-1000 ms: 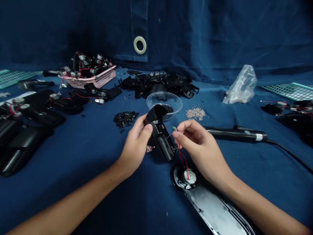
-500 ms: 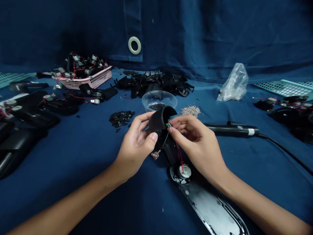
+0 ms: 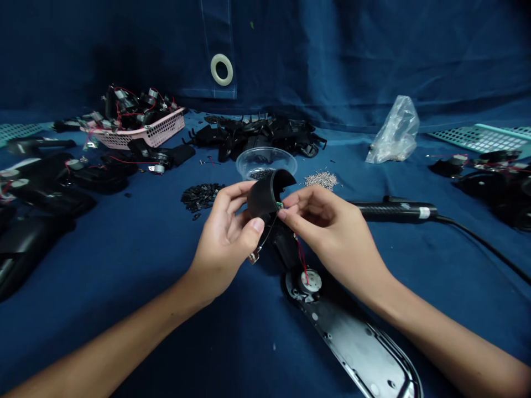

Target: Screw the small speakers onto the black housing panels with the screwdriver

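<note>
My left hand (image 3: pixel 226 232) is closed around a curved black plastic housing (image 3: pixel 262 194), its hollow side turned to the right. At the housing's right edge, my right hand (image 3: pixel 327 221) pinches a small green circuit board (image 3: pixel 279 205) between thumb and fingertips. A thin dark wire runs from the board down to a small metallic connector piece (image 3: pixel 254 256) beside my left thumb. Below the hands, red wires lead to a round white-faced motor (image 3: pixel 311 281). That motor sits at the top of a long black shell (image 3: pixel 365 348) lying on the blue cloth.
Behind the hands stand a clear bowl (image 3: pixel 265 160), a pile of black clips (image 3: pixel 201 196) and a heap of screws (image 3: pixel 321 180). A corded electric screwdriver (image 3: pixel 394 211) lies right. Further out are a pink basket (image 3: pixel 166 130), a plastic bag (image 3: pixel 396 132) and black parts (image 3: pixel 257 135).
The green board has moved left and slightly up, against the housing's edge, with my right fingertips. The housing has tilted a little. The whole view has shifted slightly.
</note>
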Demonstrator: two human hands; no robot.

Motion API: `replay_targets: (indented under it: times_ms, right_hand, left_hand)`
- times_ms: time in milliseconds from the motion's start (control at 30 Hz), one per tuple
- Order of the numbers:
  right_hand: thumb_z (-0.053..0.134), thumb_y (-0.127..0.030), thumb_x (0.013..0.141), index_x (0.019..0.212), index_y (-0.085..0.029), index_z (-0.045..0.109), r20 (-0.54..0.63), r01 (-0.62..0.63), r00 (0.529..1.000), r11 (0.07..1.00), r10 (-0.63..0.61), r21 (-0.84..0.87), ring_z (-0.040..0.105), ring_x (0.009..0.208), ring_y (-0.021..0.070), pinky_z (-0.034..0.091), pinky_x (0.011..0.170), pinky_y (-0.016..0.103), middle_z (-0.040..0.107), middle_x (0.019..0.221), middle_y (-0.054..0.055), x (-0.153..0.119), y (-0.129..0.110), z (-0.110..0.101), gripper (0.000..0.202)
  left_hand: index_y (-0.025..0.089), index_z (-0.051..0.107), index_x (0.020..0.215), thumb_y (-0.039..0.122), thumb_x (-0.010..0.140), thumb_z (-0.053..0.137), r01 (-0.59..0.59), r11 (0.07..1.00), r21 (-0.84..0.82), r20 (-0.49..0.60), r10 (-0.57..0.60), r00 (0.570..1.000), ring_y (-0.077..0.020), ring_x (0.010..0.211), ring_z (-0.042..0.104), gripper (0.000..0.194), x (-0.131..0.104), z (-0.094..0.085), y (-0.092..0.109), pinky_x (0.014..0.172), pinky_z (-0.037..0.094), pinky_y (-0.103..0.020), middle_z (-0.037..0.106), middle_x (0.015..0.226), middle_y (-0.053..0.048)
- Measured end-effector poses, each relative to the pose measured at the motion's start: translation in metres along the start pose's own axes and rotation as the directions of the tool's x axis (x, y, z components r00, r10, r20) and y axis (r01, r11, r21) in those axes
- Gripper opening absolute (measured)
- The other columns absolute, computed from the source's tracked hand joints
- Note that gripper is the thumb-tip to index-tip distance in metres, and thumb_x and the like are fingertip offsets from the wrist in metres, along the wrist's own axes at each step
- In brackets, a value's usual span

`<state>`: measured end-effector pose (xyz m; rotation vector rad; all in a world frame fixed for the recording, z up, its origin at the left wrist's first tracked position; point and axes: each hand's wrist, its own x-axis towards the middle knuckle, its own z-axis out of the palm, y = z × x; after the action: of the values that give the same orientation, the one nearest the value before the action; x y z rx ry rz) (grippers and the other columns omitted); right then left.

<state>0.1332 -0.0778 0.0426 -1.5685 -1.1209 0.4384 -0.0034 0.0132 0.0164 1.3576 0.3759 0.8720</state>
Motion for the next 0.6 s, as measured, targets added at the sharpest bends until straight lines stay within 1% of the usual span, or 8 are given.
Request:
replay_targets:
  times_ms: [100, 200, 267, 400, 533, 600]
  right_hand:
    - [0.066, -0.025, 0.082, 0.088, -0.018, 0.063, 0.005, 0.0, 1.0, 1.0, 0.0, -0.005, 0.062, 0.072, 0.0115, 0.048, 0.065, 0.023, 0.065, 0.08, 0.001, -0.0005, 0.0015, 0.0001, 0.01]
    - [0.066, -0.027, 0.082, 0.086, -0.019, 0.062, -0.011, 0.006, 1.0, 1.0, -0.006, -0.012, 0.061, 0.07, 0.012, 0.048, 0.062, 0.023, 0.065, 0.079, 0.001, -0.0007, 0.0023, -0.0001, 0.01]
    - [0.065, -0.028, 0.082, 0.085, -0.019, 0.062, -0.012, 0.015, 1.0, 1.0, -0.015, -0.025, 0.061, 0.07, 0.0127, 0.048, 0.061, 0.024, 0.066, 0.078, 0.002, -0.0009, 0.003, -0.0003, 0.01]
    - [0.064, -0.029, 0.083, 0.082, -0.02, 0.06, -0.011, 0.038, 0.999, 0.996, -0.039, -0.084, 0.063, 0.07, 0.0138, 0.048, 0.062, 0.025, 0.067, 0.08, 0.001, -0.0017, 0.0039, -0.0009, 0.01]
    - [0.063, -0.026, 0.083, 0.077, -0.019, 0.059, -0.024, 0.071, 0.997, 0.98, -0.076, -0.188, 0.062, 0.066, 0.0128, 0.046, 0.061, 0.025, 0.066, 0.077, 0.0, -0.0022, 0.0019, -0.0018, 0.01]
    - [0.063, -0.023, 0.082, 0.077, -0.018, 0.059, -0.018, 0.055, 0.998, 0.979, -0.06, -0.196, 0.061, 0.064, 0.0121, 0.045, 0.06, 0.024, 0.066, 0.074, 0.0, -0.0017, 0.0005, -0.0026, 0.008]
  left_hand:
    - [0.026, 0.052, 0.12, 0.025, 0.083, 0.064, -0.001, 1.0, -0.003, -0.009, 0.001, 1.0, -0.0123, 0.092, 0.062, 0.039, -0.0004, 0.0002, -0.0006, 0.082, 0.052, -0.023, 0.057, 0.123, -0.005]
    - [0.026, 0.053, 0.119, 0.026, 0.081, 0.066, 0.011, 1.0, -0.005, -0.025, -0.011, 1.0, -0.0145, 0.093, 0.063, 0.04, -0.0009, 0.0008, -0.0004, 0.076, 0.052, -0.022, 0.059, 0.121, -0.005]
    - [0.026, 0.053, 0.119, 0.026, 0.08, 0.067, 0.019, 1.0, -0.007, -0.027, -0.019, 0.999, -0.015, 0.094, 0.063, 0.041, -0.0013, 0.0014, 0.0002, 0.074, 0.052, -0.022, 0.059, 0.122, -0.005]
    - [0.024, 0.052, 0.118, 0.025, 0.08, 0.067, 0.01, 1.0, 0.017, -0.019, -0.01, 1.0, -0.0145, 0.094, 0.063, 0.041, -0.0016, 0.0029, 0.0019, 0.082, 0.052, -0.024, 0.058, 0.123, -0.006]
    - [0.022, 0.05, 0.118, 0.023, 0.08, 0.066, -0.003, 0.999, 0.041, 0.0, 0.003, 1.0, -0.0159, 0.102, 0.062, 0.041, -0.0017, 0.0042, 0.0023, 0.083, 0.052, -0.023, 0.058, 0.122, -0.007]
    - [0.022, 0.049, 0.119, 0.022, 0.082, 0.065, -0.001, 0.999, 0.049, 0.007, 0.001, 1.0, -0.0162, 0.106, 0.061, 0.04, -0.0022, 0.0045, 0.0015, 0.084, 0.052, -0.022, 0.057, 0.123, -0.007]
